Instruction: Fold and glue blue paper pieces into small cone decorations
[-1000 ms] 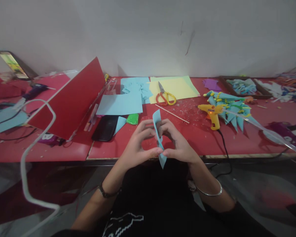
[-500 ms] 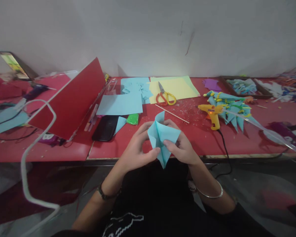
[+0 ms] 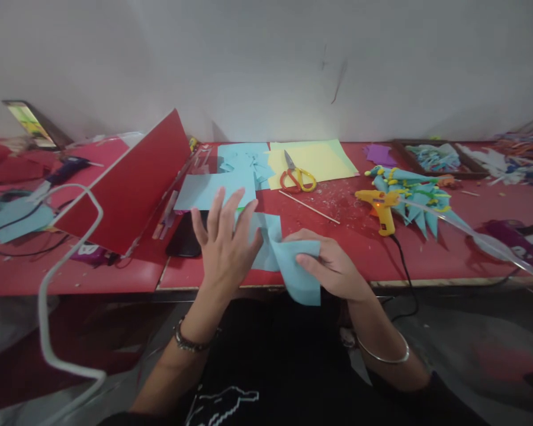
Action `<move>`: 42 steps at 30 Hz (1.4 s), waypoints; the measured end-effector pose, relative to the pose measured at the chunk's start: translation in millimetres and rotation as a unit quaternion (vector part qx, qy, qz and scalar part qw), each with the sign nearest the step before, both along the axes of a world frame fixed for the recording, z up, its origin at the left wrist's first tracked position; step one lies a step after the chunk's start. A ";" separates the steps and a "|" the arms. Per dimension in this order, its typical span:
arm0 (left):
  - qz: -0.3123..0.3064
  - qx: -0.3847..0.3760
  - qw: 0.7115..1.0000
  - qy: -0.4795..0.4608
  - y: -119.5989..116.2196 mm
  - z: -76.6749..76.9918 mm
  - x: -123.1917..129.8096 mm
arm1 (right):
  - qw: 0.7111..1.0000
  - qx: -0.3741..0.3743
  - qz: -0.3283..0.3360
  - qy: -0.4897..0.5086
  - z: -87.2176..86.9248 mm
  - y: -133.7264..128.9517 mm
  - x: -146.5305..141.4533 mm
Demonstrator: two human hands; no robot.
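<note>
A light blue sheet of paper (image 3: 299, 272), bent and creased, hangs over the table's front edge. My right hand (image 3: 335, 269) pinches it on the right side, thumb on top and fingers behind. My left hand (image 3: 226, 239) is raised to the left of the paper with its fingers spread; its thumb is close to the sheet, and I cannot tell whether they touch. Behind the left hand lies a black phone (image 3: 184, 239), partly covered by it. A green item behind its fingertips is almost wholly hidden.
Scissors (image 3: 298, 174) lie on yellow paper (image 3: 333, 157), with a thin stick (image 3: 310, 207) in front. On the right are a yellow glue gun (image 3: 382, 210) and blue folded paper pieces (image 3: 420, 204). A red board (image 3: 133, 183) leans at left beside a white bent tube (image 3: 47, 307).
The paper, folded to a point and held in both hands before, has opened out into a wider sheet. My left hand has let go, moved up and left, and spread its fingers.
</note>
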State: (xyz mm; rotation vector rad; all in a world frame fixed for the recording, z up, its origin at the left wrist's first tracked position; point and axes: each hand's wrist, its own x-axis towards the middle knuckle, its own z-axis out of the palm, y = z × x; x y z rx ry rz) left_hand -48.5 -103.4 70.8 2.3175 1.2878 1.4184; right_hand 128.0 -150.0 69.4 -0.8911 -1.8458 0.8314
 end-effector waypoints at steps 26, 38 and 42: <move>-0.040 -0.062 0.997 -0.026 16.1 -2.3 1.7 | 0.938 -0.142 -0.267 0.168 -21.2 2.3 -10.5; -0.050 -0.093 0.991 -0.078 16.3 1.1 3.9 | 0.931 -0.176 -0.258 0.190 -23.7 3.3 -10.5; -0.050 -0.091 0.991 -0.081 16.4 1.0 3.2 | 0.931 -0.174 -0.261 0.188 -24.1 3.5 -10.3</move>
